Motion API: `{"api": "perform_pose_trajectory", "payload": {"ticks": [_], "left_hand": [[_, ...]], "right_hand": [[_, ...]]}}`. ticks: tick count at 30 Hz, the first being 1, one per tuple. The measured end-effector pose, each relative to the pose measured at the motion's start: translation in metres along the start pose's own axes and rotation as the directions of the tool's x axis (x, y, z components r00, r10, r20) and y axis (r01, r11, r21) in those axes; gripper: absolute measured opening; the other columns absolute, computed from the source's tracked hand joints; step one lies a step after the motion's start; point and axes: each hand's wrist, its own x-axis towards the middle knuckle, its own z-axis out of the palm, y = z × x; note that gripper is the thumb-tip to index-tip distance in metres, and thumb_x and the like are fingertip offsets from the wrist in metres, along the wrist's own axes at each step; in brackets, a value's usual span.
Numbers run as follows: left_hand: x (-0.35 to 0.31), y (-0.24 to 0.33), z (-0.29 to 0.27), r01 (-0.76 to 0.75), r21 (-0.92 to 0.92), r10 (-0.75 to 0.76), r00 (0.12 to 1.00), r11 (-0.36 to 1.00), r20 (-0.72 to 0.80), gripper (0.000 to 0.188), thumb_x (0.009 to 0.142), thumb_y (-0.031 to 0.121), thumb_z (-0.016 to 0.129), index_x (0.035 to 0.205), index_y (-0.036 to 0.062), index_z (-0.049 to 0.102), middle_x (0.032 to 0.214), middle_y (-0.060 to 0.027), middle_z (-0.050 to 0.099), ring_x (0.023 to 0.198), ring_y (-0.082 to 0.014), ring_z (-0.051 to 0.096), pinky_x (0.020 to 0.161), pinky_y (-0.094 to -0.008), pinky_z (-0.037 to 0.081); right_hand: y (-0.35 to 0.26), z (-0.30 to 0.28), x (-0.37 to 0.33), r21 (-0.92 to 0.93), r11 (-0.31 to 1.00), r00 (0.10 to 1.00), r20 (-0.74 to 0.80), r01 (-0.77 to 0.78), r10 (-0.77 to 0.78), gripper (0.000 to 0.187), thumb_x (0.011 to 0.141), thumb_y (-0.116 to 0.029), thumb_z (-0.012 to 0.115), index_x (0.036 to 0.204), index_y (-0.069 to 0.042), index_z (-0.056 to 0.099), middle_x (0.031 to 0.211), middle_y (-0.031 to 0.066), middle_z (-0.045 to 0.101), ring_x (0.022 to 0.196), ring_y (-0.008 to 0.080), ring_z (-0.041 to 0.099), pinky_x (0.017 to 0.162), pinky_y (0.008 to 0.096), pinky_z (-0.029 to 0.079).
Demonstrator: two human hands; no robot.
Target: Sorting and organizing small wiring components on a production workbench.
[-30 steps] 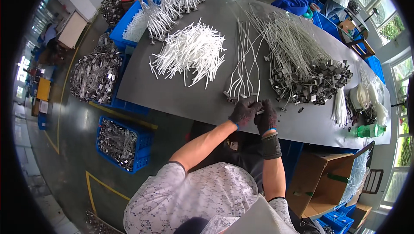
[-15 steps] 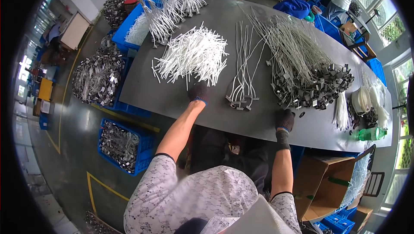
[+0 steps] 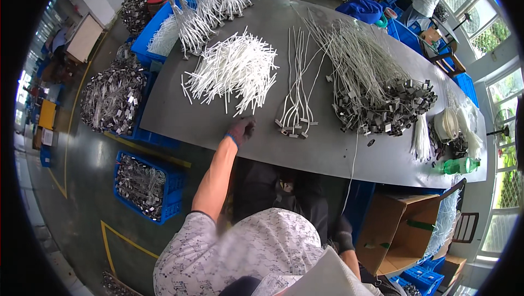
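Observation:
My left hand (image 3: 240,130), in a dark glove, is closed with curled fingers at the near table edge, just below a heap of short white tubes (image 3: 234,69). Whatever it may hold is hidden. Down beside my lap, my right hand (image 3: 343,235), also gloved and slightly blurred, grips a thin white wire (image 3: 353,168). That wire stretches up over the table edge to a big pile of wires with dark connectors (image 3: 382,102). Between heap and pile lies a small bunch of wires (image 3: 296,108), each with a white tube near its connector.
Bundles of wires stand against a blue crate (image 3: 143,42) at the far left. More crates of wire parts (image 3: 143,184) sit on the floor. A green bottle (image 3: 461,165) and a tape-like roll (image 3: 446,126) lie at right; below them is a cardboard box (image 3: 401,230).
My right hand has moved from the table edge down toward my lap, drawing a wire out of the pile. My left hand has pulled back slightly from the tube heap.

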Motion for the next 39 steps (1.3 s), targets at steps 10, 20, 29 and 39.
{"api": "perform_pose_trajectory", "payload": {"ticks": [10, 20, 29, 39], "left_hand": [[-0.019, -0.069, 0.153, 0.040, -0.225, 0.039, 0.940, 0.974, 0.338, 0.007, 0.097, 0.005, 0.062, 0.103, 0.0016, 0.062, 0.093, -0.0093, 0.069, 0.080, -0.0205, 0.070, 0.075, -0.0353, 0.061], [-0.016, -0.119, 0.224, -0.157, 0.081, 0.132, 0.956, 0.984, 0.261, 0.011, 0.098, 0.016, 0.066, 0.098, 0.0065, 0.061, 0.096, -0.0077, 0.070, 0.084, -0.0204, 0.072, 0.077, -0.0398, 0.062], [-0.047, -0.107, 0.259, -0.279, -0.225, 0.325, 0.924, 0.934, 0.203, 0.013, 0.099, 0.016, 0.063, 0.100, 0.0037, 0.059, 0.085, -0.0112, 0.070, 0.071, -0.0226, 0.071, 0.064, -0.0378, 0.062], [-0.094, -0.048, 0.233, -0.650, 0.078, 0.628, 0.753, 0.756, 0.197, 0.018, 0.101, 0.020, 0.060, 0.093, 0.0041, 0.059, 0.082, -0.0084, 0.070, 0.070, -0.0164, 0.069, 0.065, -0.0305, 0.059]], "right_hand": [[-0.034, 0.002, -0.016, 0.082, 0.985, 0.978, -0.156, 0.149, -0.135, 0.023, 0.091, -0.030, 0.058, 0.103, -0.013, 0.069, 0.097, 0.0220, 0.071, 0.095, 0.0441, 0.067, 0.078, 0.0531, 0.054], [0.036, 0.036, -0.056, 0.019, 0.997, 0.992, 0.098, 0.077, -0.079, 0.027, 0.089, -0.037, 0.062, 0.097, -0.013, 0.072, 0.100, 0.0212, 0.072, 0.099, 0.0423, 0.067, 0.080, 0.0512, 0.054], [-0.034, -0.020, 0.005, -0.066, 0.984, 0.981, -0.090, 0.164, -0.170, 0.023, 0.087, -0.027, 0.060, 0.100, -0.011, 0.072, 0.101, 0.0192, 0.073, 0.100, 0.0392, 0.069, 0.082, 0.0486, 0.056], [-0.022, -0.010, 0.028, -0.132, 0.977, 0.986, 0.005, 0.165, -0.165, 0.024, 0.083, -0.022, 0.062, 0.101, -0.012, 0.074, 0.103, 0.0186, 0.073, 0.099, 0.0379, 0.070, 0.082, 0.0480, 0.057]]}}
